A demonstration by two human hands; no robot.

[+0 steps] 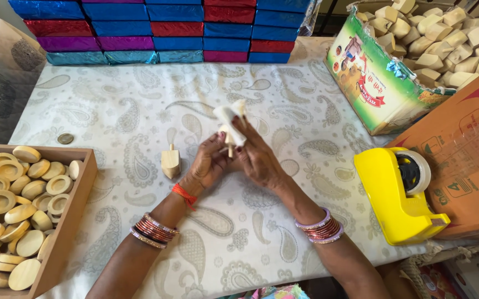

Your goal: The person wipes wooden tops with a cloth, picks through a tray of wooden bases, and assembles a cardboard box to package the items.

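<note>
My left hand (209, 163) and my right hand (259, 158) meet at the middle of the cloth-covered table (140, 105). Together they hold a small wooden spinning top (230, 141) with its thin stem pointing down. A piece of white paper (228, 116) is folded over the top's body, and my right fingers press it there. A second wooden spinning top (171, 160) stands on the cloth just left of my left hand, untouched.
A wooden tray (79, 188) of several round wooden discs sits at the left. A yellow tape dispenser (397, 196) stands at the right beside a brown carton (466, 149). An open box of wooden pieces (372, 77) is far right. Shiny coloured boxes (162, 27) are stacked behind. A coin (65, 138) lies left.
</note>
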